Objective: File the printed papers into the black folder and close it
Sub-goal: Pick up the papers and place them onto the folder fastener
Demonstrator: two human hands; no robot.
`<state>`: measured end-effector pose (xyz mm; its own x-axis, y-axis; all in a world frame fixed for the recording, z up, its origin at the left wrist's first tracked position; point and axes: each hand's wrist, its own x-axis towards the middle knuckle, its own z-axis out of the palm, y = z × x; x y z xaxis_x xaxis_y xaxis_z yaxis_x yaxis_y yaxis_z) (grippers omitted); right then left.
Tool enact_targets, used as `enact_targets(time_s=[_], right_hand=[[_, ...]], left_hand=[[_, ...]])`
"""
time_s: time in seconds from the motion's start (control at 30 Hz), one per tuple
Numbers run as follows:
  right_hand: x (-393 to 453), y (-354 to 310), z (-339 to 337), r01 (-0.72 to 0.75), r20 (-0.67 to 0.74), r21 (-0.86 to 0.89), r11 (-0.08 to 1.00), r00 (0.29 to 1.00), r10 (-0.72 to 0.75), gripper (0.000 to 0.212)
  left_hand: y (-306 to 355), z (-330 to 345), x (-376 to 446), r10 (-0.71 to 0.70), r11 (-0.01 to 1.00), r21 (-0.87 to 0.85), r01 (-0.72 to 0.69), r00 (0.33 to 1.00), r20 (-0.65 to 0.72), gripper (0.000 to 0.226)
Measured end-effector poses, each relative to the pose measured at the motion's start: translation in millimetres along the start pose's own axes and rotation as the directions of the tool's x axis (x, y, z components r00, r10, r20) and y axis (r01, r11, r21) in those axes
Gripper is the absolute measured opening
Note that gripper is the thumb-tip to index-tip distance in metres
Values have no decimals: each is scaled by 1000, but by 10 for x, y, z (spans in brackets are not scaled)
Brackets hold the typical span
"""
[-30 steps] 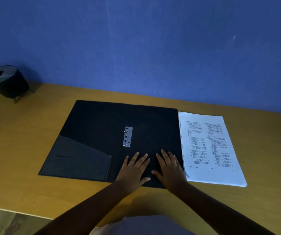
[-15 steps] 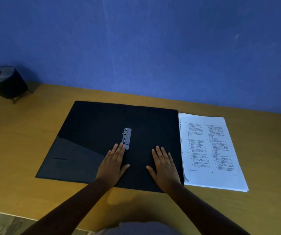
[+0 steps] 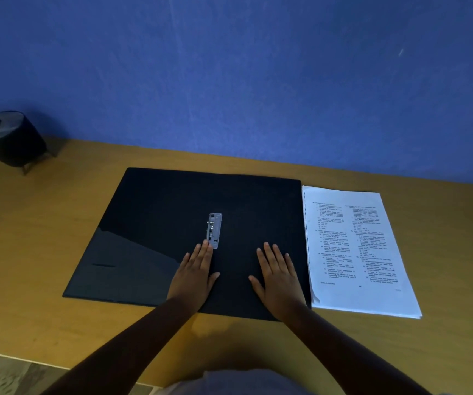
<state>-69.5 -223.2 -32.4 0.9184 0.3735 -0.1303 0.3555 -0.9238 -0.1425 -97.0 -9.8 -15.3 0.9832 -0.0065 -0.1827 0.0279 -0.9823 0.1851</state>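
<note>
The black folder (image 3: 158, 212) lies open and flat on the wooden desk (image 3: 30, 238). A small metal clip (image 3: 214, 230) sits at its spine, and a pocket flap (image 3: 121, 266) covers the lower left panel. My left hand (image 3: 195, 275) rests palm down on the folder, its fingertips touching the near end of the clip. On the right panel, my right hand (image 3: 279, 276) lies flat with fingers apart. A stack of printed papers (image 3: 355, 249) lies on the desk just right of the folder, touching its edge. Neither hand holds anything.
A dark round pot (image 3: 10, 138) with a green plant stands at the far left corner of the desk. A blue wall (image 3: 258, 81) runs along the back edge. The desk's front edge passes just under my forearms.
Both hands slid apart and away from me across the folder; the left one went left to the clip, the right one stayed on the right panel. Folder and papers did not move.
</note>
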Motion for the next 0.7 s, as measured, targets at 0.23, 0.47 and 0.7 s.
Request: enact_targets(time_s=[0.23,0.47,0.7], right_hand=[[4,1,-23,13,11,-3,1000,1000,-13,70],[-3,14,-35,37,24,-22,999,999,-36,71],[0,31,-39,49,29,-13,999,998,-48,74]], left_hand=[[40,-49,13,10,1000,-21,-11,1000,-21,66],[81,-238,51,44,999,-4,-45,995,-88,66],[132,-473,304,66,996,79,-51,980,-189,65]])
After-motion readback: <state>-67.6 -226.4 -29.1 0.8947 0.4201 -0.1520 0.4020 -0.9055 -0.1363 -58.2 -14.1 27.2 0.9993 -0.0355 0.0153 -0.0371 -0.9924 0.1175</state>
